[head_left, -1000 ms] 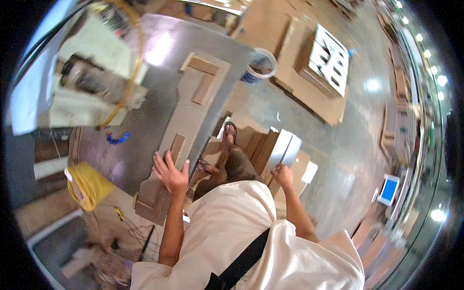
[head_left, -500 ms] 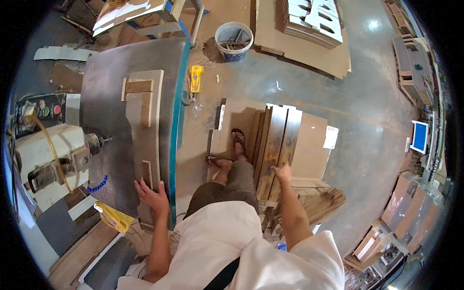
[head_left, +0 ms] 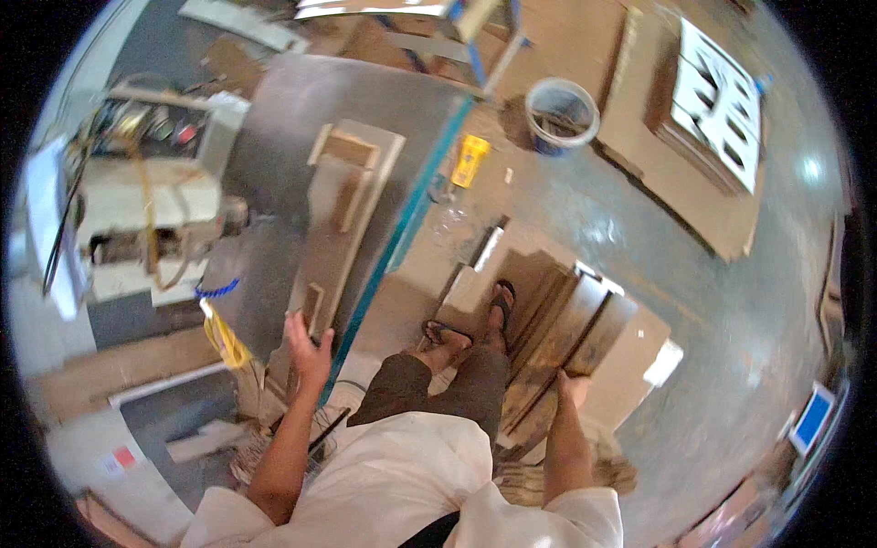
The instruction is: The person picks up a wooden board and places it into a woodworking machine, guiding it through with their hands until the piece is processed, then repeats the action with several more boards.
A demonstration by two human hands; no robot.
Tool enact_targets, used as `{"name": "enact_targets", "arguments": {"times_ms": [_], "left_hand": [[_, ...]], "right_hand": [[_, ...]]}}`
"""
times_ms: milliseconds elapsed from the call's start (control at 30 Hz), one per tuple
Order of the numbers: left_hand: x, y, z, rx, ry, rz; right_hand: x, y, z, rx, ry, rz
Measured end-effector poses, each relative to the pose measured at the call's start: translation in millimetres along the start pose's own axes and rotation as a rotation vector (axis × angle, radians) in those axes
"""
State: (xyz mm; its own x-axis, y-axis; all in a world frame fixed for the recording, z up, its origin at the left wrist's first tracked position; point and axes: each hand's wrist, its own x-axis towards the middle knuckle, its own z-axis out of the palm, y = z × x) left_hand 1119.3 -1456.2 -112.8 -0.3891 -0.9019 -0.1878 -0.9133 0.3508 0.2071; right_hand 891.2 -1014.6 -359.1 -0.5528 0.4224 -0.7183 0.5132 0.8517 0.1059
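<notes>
My left hand (head_left: 309, 354) lies at the near end of a long wooden jig (head_left: 315, 228) on the grey metal machine table (head_left: 283, 100). Its fingers are stretched, with the thumb held apart. On my right, a stack of long brown wooden boards (head_left: 548, 315) rises beside my legs. My right hand (head_left: 573, 390) grips the outer edge of the rightmost top wooden board (head_left: 598, 342); its fingertips are partly hidden and blurred. A boring machine's spindle (head_left: 239, 217) points across the table toward the jig.
Beyond the table's teal edge (head_left: 402, 233) lie a yellow control pendant (head_left: 470, 162) and a white bucket (head_left: 562, 114) of scraps. White cut-out panels (head_left: 717, 100) are stacked on cardboard at the far right. A blue coiled hose (head_left: 217, 290) hangs by the machine.
The whole view has swung, so the scene appears turned clockwise and shifted right. My right hand has moved from the board's top to its outer edge. My left hand stays by the jig's end.
</notes>
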Motion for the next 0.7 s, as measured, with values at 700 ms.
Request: {"name": "enact_targets", "arguments": {"times_ms": [700], "left_hand": [[-14,-30,19,-0.344,0.044,0.055]], "right_hand": [[-231,-167,-181,-0.22,0.15,-1.598]]}}
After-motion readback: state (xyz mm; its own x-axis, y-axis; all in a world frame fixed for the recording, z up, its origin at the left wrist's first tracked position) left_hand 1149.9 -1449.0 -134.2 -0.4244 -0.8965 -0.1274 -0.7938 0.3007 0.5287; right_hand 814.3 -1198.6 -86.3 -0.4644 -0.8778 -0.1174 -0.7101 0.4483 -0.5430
